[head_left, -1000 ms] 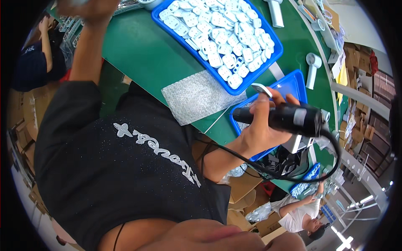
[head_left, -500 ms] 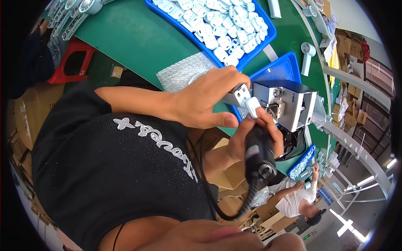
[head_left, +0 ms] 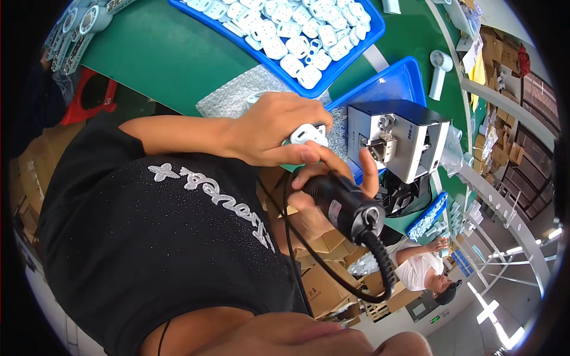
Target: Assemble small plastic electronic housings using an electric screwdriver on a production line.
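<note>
Lettering (head_left: 242, 210) marks the black shirt (head_left: 148, 228) and boxy machine (head_left: 399, 142)

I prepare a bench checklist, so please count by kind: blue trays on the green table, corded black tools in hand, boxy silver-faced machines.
Blue trays: 3
Corded black tool: 1
Boxy silver-faced machine: 1
Total: 5

Black short-sleeved shirt (head_left: 142, 249) (silvery script lettering (head_left: 240, 209), star-like emblem (head_left: 160, 172)).
</note>
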Motion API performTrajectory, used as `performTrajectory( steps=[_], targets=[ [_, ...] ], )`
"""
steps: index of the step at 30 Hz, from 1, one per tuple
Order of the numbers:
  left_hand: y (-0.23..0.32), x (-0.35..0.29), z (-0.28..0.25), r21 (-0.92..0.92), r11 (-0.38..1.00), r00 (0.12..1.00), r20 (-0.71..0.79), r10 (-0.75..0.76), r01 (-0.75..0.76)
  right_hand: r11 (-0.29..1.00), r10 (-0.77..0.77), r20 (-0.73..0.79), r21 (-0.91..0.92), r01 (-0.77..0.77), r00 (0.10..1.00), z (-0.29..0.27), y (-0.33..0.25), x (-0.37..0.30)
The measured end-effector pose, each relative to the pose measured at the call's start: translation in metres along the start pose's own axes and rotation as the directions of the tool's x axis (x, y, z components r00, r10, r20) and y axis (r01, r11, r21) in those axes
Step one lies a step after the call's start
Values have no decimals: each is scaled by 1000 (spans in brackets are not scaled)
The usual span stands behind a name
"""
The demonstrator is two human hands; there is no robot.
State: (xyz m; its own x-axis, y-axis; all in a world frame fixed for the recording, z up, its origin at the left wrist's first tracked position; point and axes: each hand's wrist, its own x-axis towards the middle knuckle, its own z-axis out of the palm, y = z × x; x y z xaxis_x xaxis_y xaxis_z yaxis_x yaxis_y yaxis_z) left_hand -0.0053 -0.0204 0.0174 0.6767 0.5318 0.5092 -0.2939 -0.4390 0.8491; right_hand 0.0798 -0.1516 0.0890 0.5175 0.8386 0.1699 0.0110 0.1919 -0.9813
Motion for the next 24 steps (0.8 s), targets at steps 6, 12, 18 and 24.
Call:
performTrajectory(
  steps=[6, 12, 18, 24],
  targets=[
    [-3, 1, -11, -75, 995, 996, 66, -64, 69, 950, 42, -74, 312, -17, 996, -16, 14, 26],
    [-10, 8, -12, -163, 985, 991, 128, -27, 48, 825, -556, -470, -208, 526, 686, -45, -28, 62],
    [-5, 4, -16, -89, 995, 995, 99, -30, 39, 864, -497, -558, -393, 315, 665, -68, -4, 116],
    [-8, 4, -5, -84, 996, 1000, 8, 4, -3, 919, -378, -131, 66, 388, 917, -43, -58, 55]
  ],
)
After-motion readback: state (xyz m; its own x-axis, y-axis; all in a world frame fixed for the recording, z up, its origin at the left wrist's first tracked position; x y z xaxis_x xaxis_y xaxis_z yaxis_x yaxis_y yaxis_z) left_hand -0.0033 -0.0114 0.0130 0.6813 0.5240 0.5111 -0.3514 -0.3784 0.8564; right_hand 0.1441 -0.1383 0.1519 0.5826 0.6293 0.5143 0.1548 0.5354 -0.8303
